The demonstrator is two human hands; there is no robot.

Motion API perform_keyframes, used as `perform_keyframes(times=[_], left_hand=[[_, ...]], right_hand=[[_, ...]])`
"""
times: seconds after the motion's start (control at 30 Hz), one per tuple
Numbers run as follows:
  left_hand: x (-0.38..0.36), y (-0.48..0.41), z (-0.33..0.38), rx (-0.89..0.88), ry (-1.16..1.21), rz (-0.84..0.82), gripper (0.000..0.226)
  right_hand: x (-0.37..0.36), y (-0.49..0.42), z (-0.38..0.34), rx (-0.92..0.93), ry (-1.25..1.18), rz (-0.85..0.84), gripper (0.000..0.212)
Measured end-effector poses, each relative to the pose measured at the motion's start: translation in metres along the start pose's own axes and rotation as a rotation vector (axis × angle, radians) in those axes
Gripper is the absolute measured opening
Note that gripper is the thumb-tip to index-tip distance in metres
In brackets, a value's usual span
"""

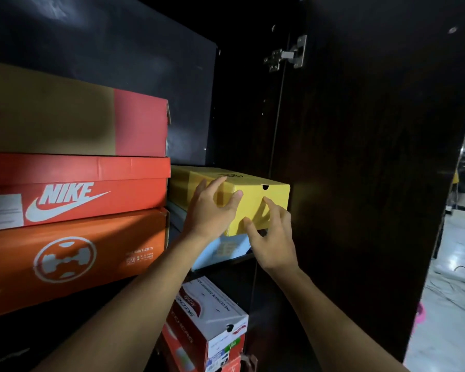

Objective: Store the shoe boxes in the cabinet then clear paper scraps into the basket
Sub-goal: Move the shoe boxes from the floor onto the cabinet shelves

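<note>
A yellow shoe box (269,196) sits on a cabinet shelf atop a pale blue box (226,251). My left hand (212,210) lies against the yellow box's front left corner, fingers over the top edge and thumb on the front face. My right hand (273,237) touches the front face with straight fingertips near the lower edge. Left of it stands a stack of shoe boxes: a red and tan one (91,122), an orange Nike box (91,189) and an orange box with a round logo (78,253).
The dark cabinet door (373,157) stands open on the right with a metal hinge (287,53). A white and red shoe box (212,318) sits on the shelf below. Pale floor with cables (457,285) shows at far right.
</note>
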State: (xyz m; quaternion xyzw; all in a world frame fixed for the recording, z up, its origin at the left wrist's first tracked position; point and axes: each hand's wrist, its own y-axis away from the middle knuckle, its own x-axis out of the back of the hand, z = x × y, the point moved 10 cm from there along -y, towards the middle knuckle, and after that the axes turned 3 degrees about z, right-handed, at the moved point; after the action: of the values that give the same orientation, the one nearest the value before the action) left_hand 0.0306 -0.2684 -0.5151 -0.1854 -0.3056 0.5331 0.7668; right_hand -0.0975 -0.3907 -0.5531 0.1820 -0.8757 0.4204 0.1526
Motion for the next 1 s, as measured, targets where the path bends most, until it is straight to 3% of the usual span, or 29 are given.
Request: perform_keyframes(times=[0.23,0.37,0.57,0.73,0.83,1.0], left_hand=[[0.013,-0.039,-0.020,0.081,-0.031,-0.010,0.058],[0.013,-0.046,-0.024,0.101,-0.036,-0.022,0.059],[0.013,-0.031,-0.020,0.172,-0.005,0.051,0.054],[0.002,0.036,0.002,0.104,0.040,0.083,0.046],[-0.023,0.092,0.006,0.063,0.058,-0.015,0.032],[-0.100,0.215,-0.006,0.112,0.104,-0.358,0.014]], right_hand=[[-0.061,-0.026,-0.007,-0.098,0.097,-0.332,0.088],[-0.067,-0.038,-0.010,-0.133,0.119,-0.425,0.089],[-0.029,-0.029,-0.008,-0.118,0.160,-0.344,0.069],[0.033,0.024,-0.001,-0.062,0.147,-0.195,0.056],[0.077,0.083,0.021,-0.089,0.167,-0.156,0.051],[0.145,0.200,0.087,-0.256,0.149,-0.096,0.041]])
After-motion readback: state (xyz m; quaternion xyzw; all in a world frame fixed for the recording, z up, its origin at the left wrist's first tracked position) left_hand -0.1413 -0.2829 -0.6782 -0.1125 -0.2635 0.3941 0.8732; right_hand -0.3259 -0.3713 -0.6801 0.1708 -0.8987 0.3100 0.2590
